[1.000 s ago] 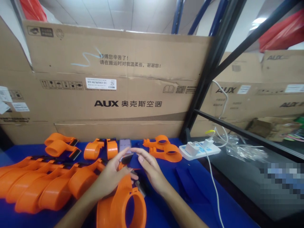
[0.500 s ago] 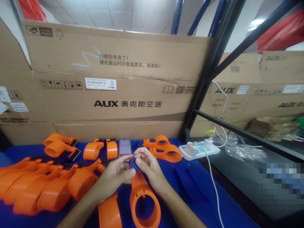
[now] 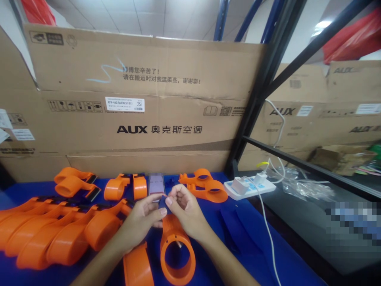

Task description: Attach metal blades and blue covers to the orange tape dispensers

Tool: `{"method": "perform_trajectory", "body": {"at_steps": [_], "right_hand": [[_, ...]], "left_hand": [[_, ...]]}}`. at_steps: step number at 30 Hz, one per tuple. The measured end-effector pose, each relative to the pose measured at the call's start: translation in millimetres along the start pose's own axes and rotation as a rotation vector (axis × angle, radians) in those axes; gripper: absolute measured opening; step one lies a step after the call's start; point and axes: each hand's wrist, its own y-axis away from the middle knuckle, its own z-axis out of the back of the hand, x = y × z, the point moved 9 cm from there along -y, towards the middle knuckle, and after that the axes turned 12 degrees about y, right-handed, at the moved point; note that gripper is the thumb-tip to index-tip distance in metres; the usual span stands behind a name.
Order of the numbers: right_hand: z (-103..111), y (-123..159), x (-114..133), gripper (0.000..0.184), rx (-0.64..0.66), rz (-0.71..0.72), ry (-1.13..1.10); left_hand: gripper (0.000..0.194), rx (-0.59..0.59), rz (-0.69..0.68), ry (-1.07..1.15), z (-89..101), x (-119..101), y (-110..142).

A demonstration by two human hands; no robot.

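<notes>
Both hands are at the narrow upper end of an orange tape dispenser [image 3: 177, 260], whose round ring points toward me. My left hand [image 3: 145, 218] closes on that end from the left, its thumb lying on a small dark blue piece [image 3: 162, 201] there. From the right, my right hand [image 3: 186, 210] pinches the same blue piece between thumb and fingers. A small metal-looking bit shows inside the ring. Another orange dispenser [image 3: 138, 265] lies just left of the held one, under my left wrist. The fingertips partly hide the blue piece.
Several orange dispensers [image 3: 68, 242] are lined up on the blue table at left, with more [image 3: 117, 187] behind. Orange frames [image 3: 205, 186] lie back right, near a white power strip [image 3: 248, 186] with a cable. A phone [image 3: 156, 184] leans before the cardboard wall [image 3: 160, 147]. A black rack post [image 3: 253, 95] stands at right.
The dispenser's ring has swung slightly left and up. Both hands have shifted a little with it, still at the blue piece.
</notes>
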Motion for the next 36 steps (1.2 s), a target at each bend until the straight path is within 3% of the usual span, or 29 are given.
{"method": "perform_trajectory", "body": {"at_steps": [6, 9, 12, 15, 19, 24, 30, 32, 34, 36], "right_hand": [[5, -1, 7, 0.030, -0.024, 0.075, 0.087], [22, -5, 1, 0.031, -0.095, 0.053, 0.221], [37, -6, -7, 0.023, -0.125, 0.029, 0.671], [34, -5, -23, 0.017, 0.007, -0.020, 1.188], [30, -4, -40, 0.015, 0.088, -0.048, 1.415], [33, -10, -44, 0.016, 0.025, -0.032, 1.413], [55, -15, -29, 0.018, -0.094, -0.044, 1.356], [61, -15, -21, 0.018, -0.177, -0.029, 1.192], [63, -14, -15, 0.021, -0.235, 0.012, 0.891], [57, -14, -11, 0.022, -0.214, 0.064, 0.588]], "left_hand": [[0.045, -0.029, -0.033, 0.027, 10.5, -5, -5], [0.041, -0.094, -0.036, 0.147, 21.3, -4, -10], [0.031, -0.154, -0.039, 0.333, 32.2, -3, -14], [0.020, -0.148, -0.005, 0.496, 34.0, -4, -17], [0.030, -0.081, 0.067, 0.595, 24.2, -6, -15], [0.021, -0.110, 0.062, 0.572, 25.9, -1, -15], [0.019, -0.109, 0.061, 0.532, 28.2, 6, -17], [0.019, -0.086, 0.060, 0.520, 24.0, 6, -15], [0.021, -0.065, 0.058, 0.503, 19.4, 5, -14], [0.022, -0.060, 0.043, 0.488, 17.4, 4, -12]]}}
